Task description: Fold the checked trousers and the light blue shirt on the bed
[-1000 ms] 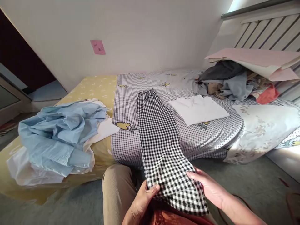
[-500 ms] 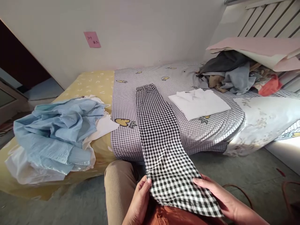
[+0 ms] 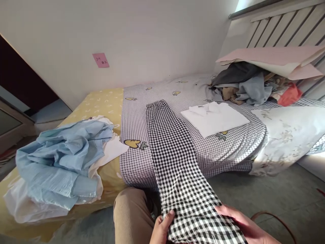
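Head view: the black-and-white gingham garment [image 3: 175, 152] lies partly on the checked bedsheet [image 3: 137, 164], its long axis running away from me and slightly leftward, the narrower gathered end pointing toward the wall [image 3: 152, 44]. My left hand [image 3: 162, 228] pinches its near left edge, thumb on top; my right hand [image 3: 240, 220] pinches the right edge likewise, the wider end spanning between them.

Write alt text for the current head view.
Left hand and right hand hold the near end of a checked garment that reaches onto a bed. A folded white shirt lies right of it; rumpled blue clothing lies left.
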`<state>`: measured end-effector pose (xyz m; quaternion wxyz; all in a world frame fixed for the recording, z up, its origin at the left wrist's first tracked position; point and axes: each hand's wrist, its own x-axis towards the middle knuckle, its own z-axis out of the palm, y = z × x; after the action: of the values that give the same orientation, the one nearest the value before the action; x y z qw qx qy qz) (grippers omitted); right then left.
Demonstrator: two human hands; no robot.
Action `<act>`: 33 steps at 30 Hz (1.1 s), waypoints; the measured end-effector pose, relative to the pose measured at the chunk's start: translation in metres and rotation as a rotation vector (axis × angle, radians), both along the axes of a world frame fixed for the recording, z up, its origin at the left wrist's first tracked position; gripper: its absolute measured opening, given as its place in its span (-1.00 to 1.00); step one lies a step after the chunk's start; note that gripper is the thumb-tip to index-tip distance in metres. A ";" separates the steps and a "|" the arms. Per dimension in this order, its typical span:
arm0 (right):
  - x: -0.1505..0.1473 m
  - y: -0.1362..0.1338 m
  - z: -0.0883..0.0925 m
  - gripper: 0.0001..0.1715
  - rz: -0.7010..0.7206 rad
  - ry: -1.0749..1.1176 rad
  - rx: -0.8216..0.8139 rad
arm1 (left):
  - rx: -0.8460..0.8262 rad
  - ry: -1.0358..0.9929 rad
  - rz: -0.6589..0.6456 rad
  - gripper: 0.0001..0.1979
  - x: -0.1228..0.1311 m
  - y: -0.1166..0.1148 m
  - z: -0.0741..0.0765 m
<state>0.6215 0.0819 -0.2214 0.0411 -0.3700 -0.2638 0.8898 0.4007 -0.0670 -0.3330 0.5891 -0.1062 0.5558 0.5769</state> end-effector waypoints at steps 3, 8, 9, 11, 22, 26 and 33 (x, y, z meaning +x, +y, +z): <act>-0.011 -0.001 -0.007 -0.45 0.028 0.017 -0.031 | -0.004 -0.266 -0.007 -0.44 -0.008 0.007 0.008; -0.029 0.017 -0.016 -0.61 -0.187 0.092 0.021 | 0.015 -0.441 0.037 -0.57 -0.018 0.029 0.061; -0.037 0.028 -0.013 -0.71 -0.252 0.113 0.038 | 0.039 -0.418 0.072 -0.64 -0.021 0.039 0.076; -0.058 0.055 -0.002 -0.85 -0.347 0.140 0.120 | 0.100 -0.318 0.116 -0.77 -0.032 0.066 0.109; -0.140 0.119 0.007 -0.21 -0.310 0.078 0.728 | 0.267 0.330 0.285 -0.64 -0.092 0.101 0.112; -0.153 0.113 -0.004 -0.52 -0.393 -0.050 1.007 | 0.192 0.426 0.308 -0.62 -0.088 0.077 0.072; -0.227 0.166 0.042 -0.41 0.137 -0.479 1.773 | 0.179 0.491 0.226 -0.41 -0.085 0.079 0.021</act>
<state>0.3945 0.2482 -0.1792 0.2012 -0.3611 -0.8719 0.2623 0.3153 0.0125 -0.3117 0.3761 0.0279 0.6131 0.6942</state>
